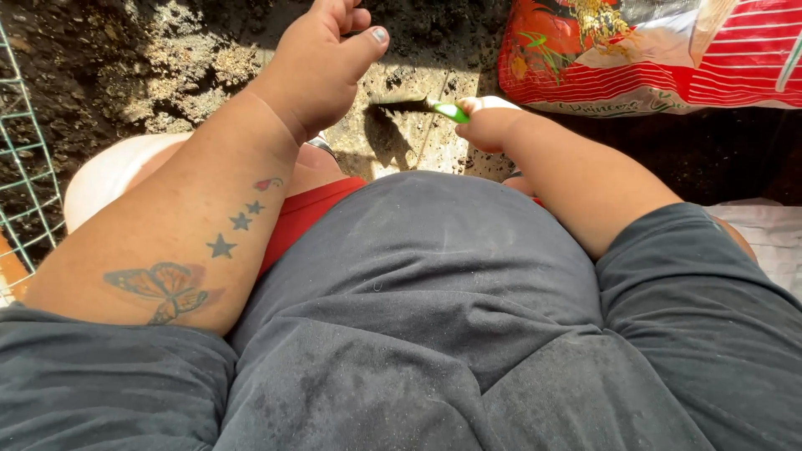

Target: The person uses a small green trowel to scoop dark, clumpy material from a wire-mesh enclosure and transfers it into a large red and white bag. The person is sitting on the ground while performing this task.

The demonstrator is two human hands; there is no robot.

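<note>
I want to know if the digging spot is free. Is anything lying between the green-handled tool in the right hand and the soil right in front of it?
Nothing visible. The right hand grips the green-handled tool, whose dark blade end lies over bare, sunlit soil. The left hand hovers off to the side, and the red bag lies on the other side.

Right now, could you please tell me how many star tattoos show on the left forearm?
3: small dark star tattoos run in a diagonal line on the left forearm, between the butterfly tattoo and the left hand. Others may be hidden.

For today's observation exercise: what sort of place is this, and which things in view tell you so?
Probably a garden bed outdoors: loose, clumpy soil in sunlight, a green wire fence at its edge, and a red printed bag lying on the ground.
</note>
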